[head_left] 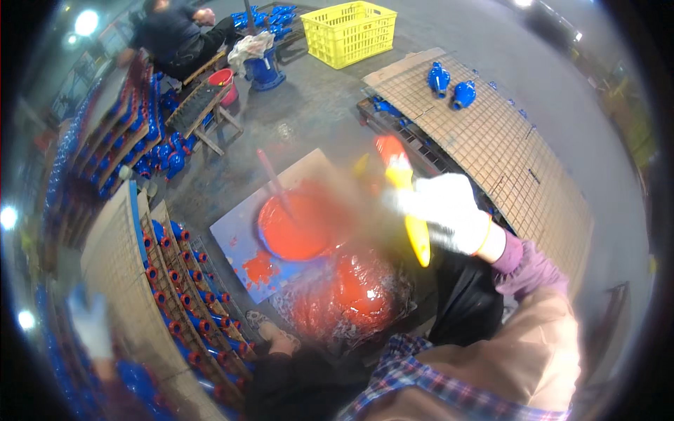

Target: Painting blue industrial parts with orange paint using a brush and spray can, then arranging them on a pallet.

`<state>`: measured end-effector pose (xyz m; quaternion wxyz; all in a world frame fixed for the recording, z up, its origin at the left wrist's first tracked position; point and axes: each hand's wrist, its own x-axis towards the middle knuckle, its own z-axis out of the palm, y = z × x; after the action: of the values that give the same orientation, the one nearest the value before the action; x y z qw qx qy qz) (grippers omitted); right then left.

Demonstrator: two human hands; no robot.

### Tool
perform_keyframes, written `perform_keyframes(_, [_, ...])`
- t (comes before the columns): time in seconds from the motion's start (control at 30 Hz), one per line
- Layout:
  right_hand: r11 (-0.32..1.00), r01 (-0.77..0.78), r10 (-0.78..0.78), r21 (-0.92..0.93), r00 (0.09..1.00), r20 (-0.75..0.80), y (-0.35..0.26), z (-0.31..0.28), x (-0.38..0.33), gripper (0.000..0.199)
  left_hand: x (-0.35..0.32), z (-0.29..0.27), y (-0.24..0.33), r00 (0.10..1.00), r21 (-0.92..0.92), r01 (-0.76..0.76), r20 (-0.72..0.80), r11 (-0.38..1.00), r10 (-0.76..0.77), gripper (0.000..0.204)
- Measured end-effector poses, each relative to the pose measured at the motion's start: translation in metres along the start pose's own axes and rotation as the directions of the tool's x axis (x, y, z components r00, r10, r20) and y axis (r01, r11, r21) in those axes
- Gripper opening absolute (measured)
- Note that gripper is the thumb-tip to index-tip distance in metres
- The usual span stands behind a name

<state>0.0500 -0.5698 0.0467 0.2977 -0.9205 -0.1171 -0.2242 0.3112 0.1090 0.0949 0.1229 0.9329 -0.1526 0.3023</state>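
My right hand [449, 210], in a white glove, is closed around the yellow handle of a paintbrush [414, 224] whose red-tipped head points up and away. It hovers to the right of a round bucket of red paint [291, 228] with a stick standing in it. The bucket rests on a paint-spattered blue sheet [235, 242]. Next to the bucket, nearer me, lies a red-smeared plastic-wrapped bundle [351, 295]. My left hand [91, 326], also gloved white and blurred, is far out at the lower left above blue valves [137, 379] on a rack; its grip is unclear.
Rows of blue valves with red-painted ends [186, 288] fill mesh racks at left. A mesh pallet [505, 147] at right carries two blue valves [449, 88]. A yellow crate [349, 31], a wooden bench [200, 105] and a seated person [175, 35] are farther off.
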Motion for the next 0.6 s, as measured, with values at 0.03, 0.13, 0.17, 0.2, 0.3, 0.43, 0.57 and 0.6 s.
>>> perform_keyframes(0.03, [0.978, 0.017, -0.010, -0.210, 0.999, 0.034, 0.020, -0.016, -0.003, 0.042, -0.013, -0.007, 0.058, 0.991, -0.010, 0.099, 0.089, 0.995, -0.097, 0.045])
perform_keyframes(0.13, [0.948, -0.044, 0.012, -0.315, 0.995, -0.103, 0.110, -0.035, -0.005, 0.034, -0.060, -0.012, 0.198, 0.978, -0.160, 0.029, 0.208, 0.987, 0.005, 0.046])
perform_keyframes(0.17, [0.924, -0.042, -0.012, -0.380, 0.990, -0.139, 0.147, -0.039, -0.006, 0.032, -0.076, -0.011, 0.228, 0.963, -0.172, 0.043, 0.271, 0.984, 0.006, 0.046])
perform_keyframes(0.2, [0.897, -0.050, -0.027, -0.440, 0.986, -0.167, 0.187, -0.042, -0.008, 0.031, -0.089, -0.008, 0.251, 0.949, -0.179, 0.023, 0.312, 0.984, 0.034, 0.046])
perform_keyframes(0.3, [0.773, -0.160, 0.148, -0.614, 0.986, -0.072, 0.303, -0.053, -0.021, 0.026, -0.128, 0.006, 0.280, 0.895, -0.213, 0.316, 0.390, 0.925, -0.216, 0.043])
perform_keyframes(0.43, [0.685, -0.137, 0.195, -0.716, 0.981, -0.001, 0.434, -0.060, -0.032, 0.030, -0.165, 0.007, 0.270, 0.694, -0.088, 0.691, 0.358, 0.718, -0.625, 0.042])
perform_keyframes(0.57, [0.686, -0.254, 0.304, -0.682, 0.951, -0.048, 0.550, -0.055, -0.022, 0.028, -0.197, -0.007, 0.266, 0.772, 0.034, 0.600, 0.237, 0.800, -0.589, 0.035])
perform_keyframes(0.6, [0.650, -0.263, 0.370, -0.713, 0.929, -0.005, 0.579, -0.053, -0.014, 0.029, -0.201, -0.011, 0.267, 0.760, 0.143, 0.592, 0.226, 0.793, -0.609, 0.034])
